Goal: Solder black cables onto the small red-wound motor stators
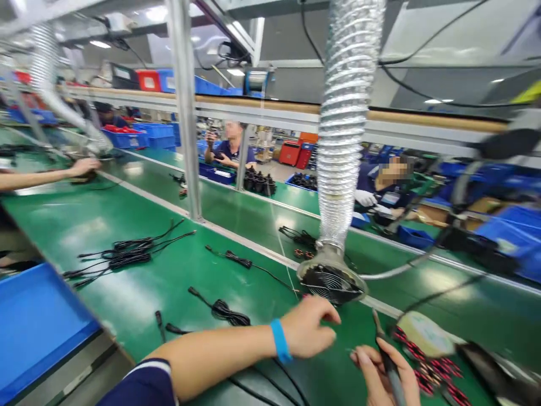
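My left hand point(310, 327), with a blue wristband point(280, 340) on the wrist, reaches over the green belt point(127, 225) with fingers pinched together; what they hold is too small to make out. My right hand point(386, 375) is closed round a dark pen-like tool point(389, 361), its tip pointing up towards the left hand. Just beyond both hands hangs a silver flexible duct point(344, 141) ending in a round black grille point(332, 282). Red and black twisted wires point(426, 366) lie to the right of the right hand.
Several black coiled cables point(127, 254) lie on the belt, one cable point(224, 310) near my left forearm. A blue tray point(34, 321) sits at bottom left. A metal post point(186, 113) stands mid-belt. Other people work across the line; another person's hand point(84, 166) rests at left.
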A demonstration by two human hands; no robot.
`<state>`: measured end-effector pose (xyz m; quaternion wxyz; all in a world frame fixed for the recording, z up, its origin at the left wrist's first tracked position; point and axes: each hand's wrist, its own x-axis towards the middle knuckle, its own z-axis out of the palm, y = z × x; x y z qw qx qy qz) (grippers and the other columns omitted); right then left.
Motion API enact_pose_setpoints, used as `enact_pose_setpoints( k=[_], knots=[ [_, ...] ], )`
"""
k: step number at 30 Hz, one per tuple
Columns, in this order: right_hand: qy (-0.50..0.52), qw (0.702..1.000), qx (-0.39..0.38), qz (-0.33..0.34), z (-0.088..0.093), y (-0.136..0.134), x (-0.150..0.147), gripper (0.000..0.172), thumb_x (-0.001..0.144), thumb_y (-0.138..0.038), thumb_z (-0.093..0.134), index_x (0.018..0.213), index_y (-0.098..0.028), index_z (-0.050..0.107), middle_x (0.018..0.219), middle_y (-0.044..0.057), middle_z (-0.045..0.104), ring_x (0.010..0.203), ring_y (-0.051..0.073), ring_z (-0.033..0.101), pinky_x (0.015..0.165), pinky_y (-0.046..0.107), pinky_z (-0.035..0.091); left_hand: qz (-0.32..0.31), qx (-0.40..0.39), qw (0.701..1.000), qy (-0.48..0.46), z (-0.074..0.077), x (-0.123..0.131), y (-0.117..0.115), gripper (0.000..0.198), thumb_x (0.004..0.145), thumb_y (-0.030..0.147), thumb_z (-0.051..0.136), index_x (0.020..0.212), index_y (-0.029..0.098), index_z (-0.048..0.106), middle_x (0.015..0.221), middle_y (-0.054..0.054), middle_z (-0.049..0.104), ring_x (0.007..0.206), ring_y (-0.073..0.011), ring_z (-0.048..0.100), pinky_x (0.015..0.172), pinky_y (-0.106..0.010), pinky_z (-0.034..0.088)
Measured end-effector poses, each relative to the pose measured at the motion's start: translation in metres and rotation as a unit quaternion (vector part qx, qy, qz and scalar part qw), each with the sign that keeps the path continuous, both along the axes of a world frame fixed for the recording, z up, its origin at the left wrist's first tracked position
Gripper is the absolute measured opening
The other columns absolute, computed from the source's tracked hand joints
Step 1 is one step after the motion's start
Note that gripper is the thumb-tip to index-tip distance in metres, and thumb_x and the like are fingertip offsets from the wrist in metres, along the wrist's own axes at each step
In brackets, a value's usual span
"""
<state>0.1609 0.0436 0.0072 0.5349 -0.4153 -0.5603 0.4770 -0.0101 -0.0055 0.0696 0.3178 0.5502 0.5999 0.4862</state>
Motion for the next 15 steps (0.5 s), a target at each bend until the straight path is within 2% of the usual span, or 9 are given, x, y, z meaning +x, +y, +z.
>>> enact_pose_setpoints(
  k=[2, 4, 7, 9, 11, 15],
  knots=[
    [0.030, 0.997, 0.009, -0.075, 0.014, 0.006, -0.001, 0.053, 0.059, -0.042, 0.078, 0.101, -0.019, 0.054, 0.068, -0.004, 0.065, 0.063, 0.016, 0.066, 0.068, 0.032, 0.053, 0.071, 0.049, 0.996, 0.027, 0.005, -0.031, 0.002, 0.022, 0.069, 0.004, 0.058, 0.085, 0.018, 0.061, 0.099, -0.003, 0.063, 0.099, -0.0177, 0.056, 0.093, -0.035, 0.045],
    [0.063, 0.986, 0.029, -0.153, 0.022, 0.018, 0.000, 0.052, 0.058, -0.042, 0.077, 0.099, -0.020, 0.054, 0.067, -0.006, 0.063, 0.063, 0.014, 0.065, 0.070, 0.030, 0.051, 0.149, 0.065, 0.985, 0.050, 0.003, -0.069, 0.016, 0.022, 0.078, 0.007, 0.050, 0.096, 0.018, 0.059, 0.104, -0.005, 0.059, 0.101, -0.0185, 0.054, 0.094, -0.037, 0.045],
    [0.093, 0.974, 0.050, -0.201, 0.016, 0.034, 0.005, 0.049, 0.061, -0.042, 0.075, 0.099, -0.021, 0.052, 0.068, -0.006, 0.061, 0.067, 0.015, 0.066, 0.071, 0.030, 0.050, 0.239, 0.033, 0.966, 0.095, -0.011, -0.118, 0.048, 0.023, 0.086, 0.009, 0.044, 0.104, 0.015, 0.057, 0.107, -0.007, 0.057, 0.097, -0.0182, 0.056, 0.090, -0.039, 0.047],
    [0.082, 0.977, 0.056, -0.190, 0.002, 0.041, 0.009, 0.047, 0.066, -0.043, 0.073, 0.102, -0.021, 0.051, 0.069, -0.006, 0.061, 0.068, 0.016, 0.068, 0.072, 0.032, 0.051, 0.250, -0.007, 0.959, 0.136, -0.024, -0.137, 0.070, 0.019, 0.090, 0.018, 0.051, 0.107, 0.014, 0.058, 0.108, -0.007, 0.059, 0.095, -0.0183, 0.059, 0.087, -0.040, 0.050],
    [0.046, 0.983, 0.065, -0.165, -0.014, 0.047, 0.014, 0.045, 0.071, -0.044, 0.070, 0.104, -0.020, 0.051, 0.071, -0.005, 0.061, 0.068, 0.016, 0.069, 0.072, 0.034, 0.053, 0.228, -0.051, 0.955, 0.182, -0.036, -0.143, 0.093, 0.025, 0.091, 0.028, 0.057, 0.111, 0.014, 0.059, 0.111, -0.007, 0.061, 0.095, -0.0186, 0.061, 0.084, -0.040, 0.053],
    [-0.013, 0.984, 0.082, -0.155, -0.036, 0.059, 0.022, 0.046, 0.074, -0.049, 0.066, 0.106, -0.019, 0.053, 0.072, -0.003, 0.063, 0.069, 0.017, 0.069, 0.073, 0.035, 0.054, 0.165, -0.110, 0.939, 0.281, -0.051, -0.127, 0.138, 0.035, 0.090, 0.033, 0.059, 0.120, 0.016, 0.057, 0.123, -0.010, 0.058, 0.107, -0.0226, 0.059, 0.090, -0.045, 0.052]
  ],
)
